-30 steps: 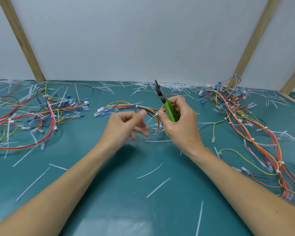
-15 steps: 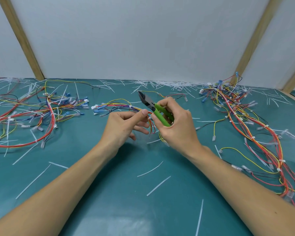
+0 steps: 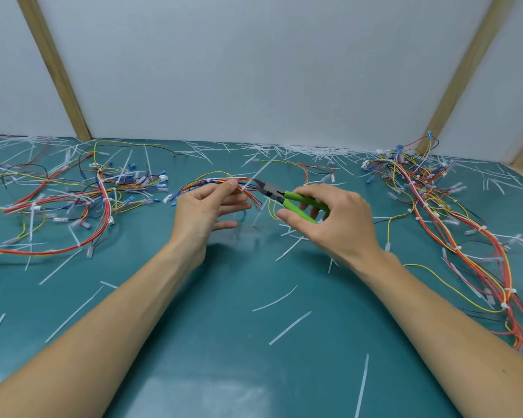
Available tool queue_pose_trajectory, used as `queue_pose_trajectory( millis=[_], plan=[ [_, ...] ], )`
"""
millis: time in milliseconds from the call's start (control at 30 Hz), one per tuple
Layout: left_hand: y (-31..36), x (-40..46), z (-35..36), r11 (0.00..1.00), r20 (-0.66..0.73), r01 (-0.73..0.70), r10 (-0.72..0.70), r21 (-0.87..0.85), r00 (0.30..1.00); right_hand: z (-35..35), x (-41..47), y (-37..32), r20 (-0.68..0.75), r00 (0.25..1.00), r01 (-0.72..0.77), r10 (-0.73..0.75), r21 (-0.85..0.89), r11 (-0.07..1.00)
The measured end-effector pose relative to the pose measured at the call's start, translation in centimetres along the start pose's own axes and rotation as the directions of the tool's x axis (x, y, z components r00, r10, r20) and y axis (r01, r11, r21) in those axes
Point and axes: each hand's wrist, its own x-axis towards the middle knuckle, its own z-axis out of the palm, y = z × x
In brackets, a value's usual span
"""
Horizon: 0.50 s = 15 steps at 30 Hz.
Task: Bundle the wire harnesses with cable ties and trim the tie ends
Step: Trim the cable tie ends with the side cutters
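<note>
I'm lining up the trim now: the black nose of the green-handled side cutters point(image 3: 287, 198) sits right at the white cable tie tail point(image 3: 247, 184) on the red, yellow and blue wire harness point(image 3: 215, 184), held above the teal desk point(image 3: 224, 342). I want the blades flush against the tie head and clear of the wires before squeezing. My left hand point(image 3: 207, 211) pinches the harness beside the tie. My right hand point(image 3: 329, 220) is curled round the cutter handles.

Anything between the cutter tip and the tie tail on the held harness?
Nothing visible. The cutters in the right hand point straight at the tie tail beside the left hand pinching the harness; whether the tip already touches it is unclear.
</note>
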Motion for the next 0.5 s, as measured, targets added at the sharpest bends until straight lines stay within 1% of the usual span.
queue_pose_trajectory(
  millis=[133, 300, 500],
  plan=[
    [-0.13, 0.01, 0.16, 1.000, 0.014, -0.011, 0.011, -0.014, 1.000, -0.11, 0.13, 0.35, 0.021, 1.000, -0.014, 0.015, -0.083, 0.996],
    [-0.29, 0.08, 0.29, 0.999, 0.040, -0.026, 0.027, -0.026, 0.999, 0.01, 0.19, 0.35, 0.030, 0.999, -0.025, 0.028, -0.090, 0.996],
    [-0.40, 0.21, 0.28, 0.999, 0.036, -0.022, 0.023, -0.038, 0.999, 0.06, 0.17, 0.56, 0.039, 0.998, -0.047, 0.051, -0.097, 0.994]
  ],
)
